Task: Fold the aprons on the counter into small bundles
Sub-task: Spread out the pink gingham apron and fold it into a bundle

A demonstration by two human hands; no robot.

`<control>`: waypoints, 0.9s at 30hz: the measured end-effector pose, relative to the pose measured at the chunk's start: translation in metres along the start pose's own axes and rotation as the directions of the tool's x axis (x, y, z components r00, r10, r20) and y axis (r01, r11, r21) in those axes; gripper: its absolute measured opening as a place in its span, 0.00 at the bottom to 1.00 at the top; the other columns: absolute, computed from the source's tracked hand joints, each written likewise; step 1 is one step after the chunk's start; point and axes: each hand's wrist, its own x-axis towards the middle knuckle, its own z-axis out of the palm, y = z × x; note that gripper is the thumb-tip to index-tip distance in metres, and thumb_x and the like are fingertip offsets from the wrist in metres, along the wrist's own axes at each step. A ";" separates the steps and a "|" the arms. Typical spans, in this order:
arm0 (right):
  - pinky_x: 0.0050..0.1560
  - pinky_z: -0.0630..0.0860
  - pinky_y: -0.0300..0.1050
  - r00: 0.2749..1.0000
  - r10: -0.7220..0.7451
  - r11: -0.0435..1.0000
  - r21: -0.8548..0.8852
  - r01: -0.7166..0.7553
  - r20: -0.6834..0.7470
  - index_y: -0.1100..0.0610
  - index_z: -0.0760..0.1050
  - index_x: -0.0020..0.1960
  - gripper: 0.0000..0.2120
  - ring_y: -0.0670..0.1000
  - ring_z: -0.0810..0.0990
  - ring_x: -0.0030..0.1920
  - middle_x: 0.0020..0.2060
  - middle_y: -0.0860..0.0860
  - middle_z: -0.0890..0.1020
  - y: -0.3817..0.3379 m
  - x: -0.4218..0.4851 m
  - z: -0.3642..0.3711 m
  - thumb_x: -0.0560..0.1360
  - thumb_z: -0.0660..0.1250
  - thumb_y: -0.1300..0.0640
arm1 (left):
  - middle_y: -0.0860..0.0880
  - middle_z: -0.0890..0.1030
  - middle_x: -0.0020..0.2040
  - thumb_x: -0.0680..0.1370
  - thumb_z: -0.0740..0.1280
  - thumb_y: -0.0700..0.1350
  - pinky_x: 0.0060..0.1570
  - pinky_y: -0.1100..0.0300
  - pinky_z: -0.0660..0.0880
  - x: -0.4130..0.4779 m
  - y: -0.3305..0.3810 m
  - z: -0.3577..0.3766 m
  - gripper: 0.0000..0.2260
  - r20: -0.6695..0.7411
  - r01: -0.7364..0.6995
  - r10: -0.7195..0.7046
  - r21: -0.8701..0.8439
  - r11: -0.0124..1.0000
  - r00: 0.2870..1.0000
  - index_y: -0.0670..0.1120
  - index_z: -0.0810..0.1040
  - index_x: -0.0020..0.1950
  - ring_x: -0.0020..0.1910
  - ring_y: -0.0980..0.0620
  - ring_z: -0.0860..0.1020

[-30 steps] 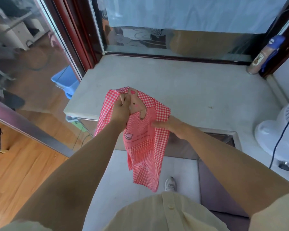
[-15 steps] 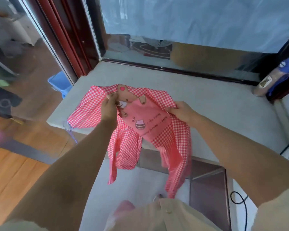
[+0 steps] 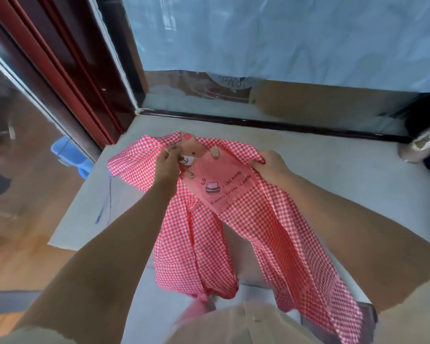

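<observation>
The apron (image 3: 233, 194) is thin checked cloth; I judge it light, limp and apt to slide. Its top is held over the worktop (image 3: 333, 170) near edge, and the rest hangs off the front. My left grip (image 3: 168, 162) pinches the upper hem, and my right grip (image 3: 271, 165) clamps the opposite corner. Corners hold best.

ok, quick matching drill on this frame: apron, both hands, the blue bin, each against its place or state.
Things:
1. apron
2. left hand
3. right hand
4. blue bin

Place or state:
A. low down, left of the counter
B. grips the apron's upper right edge
C. pinches the apron beside the bear print
D. red and white checks, hanging from both hands

Pairs: 1-D, 2-C, 3-B, 4-A
</observation>
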 end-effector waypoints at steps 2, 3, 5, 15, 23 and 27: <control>0.47 0.69 0.43 0.999 0.037 0.999 -0.005 -0.037 -0.018 0.60 0.80 0.53 0.13 0.55 0.80 0.49 0.50 0.55 0.83 -0.008 0.030 0.003 0.81 0.63 0.52 | 0.48 0.78 0.42 0.83 0.58 0.41 0.31 0.64 0.77 0.037 0.011 0.003 0.08 0.026 0.010 -0.011 0.018 1.000 1.000 0.40 0.73 0.58 0.35 0.55 0.78; 0.45 0.68 0.42 0.999 0.039 0.999 -0.012 -0.039 -0.031 0.61 0.80 0.52 0.13 0.55 0.80 0.48 0.49 0.56 0.83 -0.012 0.040 0.003 0.81 0.63 0.51 | 0.48 0.78 0.41 0.83 0.58 0.41 0.30 0.64 0.76 0.049 0.016 0.004 0.10 0.028 0.013 -0.014 0.033 0.999 1.000 0.39 0.73 0.60 0.32 0.56 0.79; 0.40 0.68 0.41 0.996 0.062 0.998 -0.010 -0.063 -0.059 0.60 0.79 0.50 0.14 0.55 0.79 0.45 0.46 0.57 0.82 -0.024 0.065 0.003 0.81 0.61 0.51 | 0.49 0.76 0.39 0.83 0.58 0.41 0.24 0.66 0.73 0.082 0.031 0.008 0.10 0.024 0.011 -0.013 0.068 0.998 1.000 0.38 0.72 0.62 0.25 0.60 0.76; 0.53 0.70 0.42 0.983 0.183 0.982 0.044 -0.182 -0.023 0.59 0.75 0.65 0.15 0.49 0.77 0.53 0.53 0.49 0.79 -0.038 0.145 0.024 0.82 0.60 0.54 | 0.41 0.75 0.63 0.76 0.61 0.50 0.55 0.47 0.78 0.199 0.035 0.007 0.20 0.013 0.034 -0.043 0.405 0.914 0.999 0.41 0.70 0.64 0.60 0.42 0.76; 0.57 0.73 0.47 0.971 0.234 0.972 0.024 -0.235 0.042 0.60 0.76 0.62 0.14 0.56 0.79 0.56 0.56 0.56 0.81 -0.005 0.145 0.056 0.79 0.61 0.60 | 0.43 0.75 0.61 0.78 0.65 0.42 0.52 0.56 0.74 0.158 -0.030 0.020 0.15 0.009 -0.046 0.067 0.808 0.587 0.998 0.43 0.75 0.64 0.53 0.49 0.74; 0.65 0.71 0.50 0.948 0.293 0.945 0.110 -0.307 0.120 0.57 0.69 0.70 0.21 0.55 0.76 0.63 0.64 0.54 0.76 0.018 0.133 0.054 0.78 0.65 0.56 | 0.46 0.83 0.50 0.79 0.64 0.44 0.46 0.55 0.78 0.128 -0.067 0.047 0.06 0.127 0.025 -0.214 0.806 0.592 0.968 0.45 0.79 0.52 0.45 0.47 0.80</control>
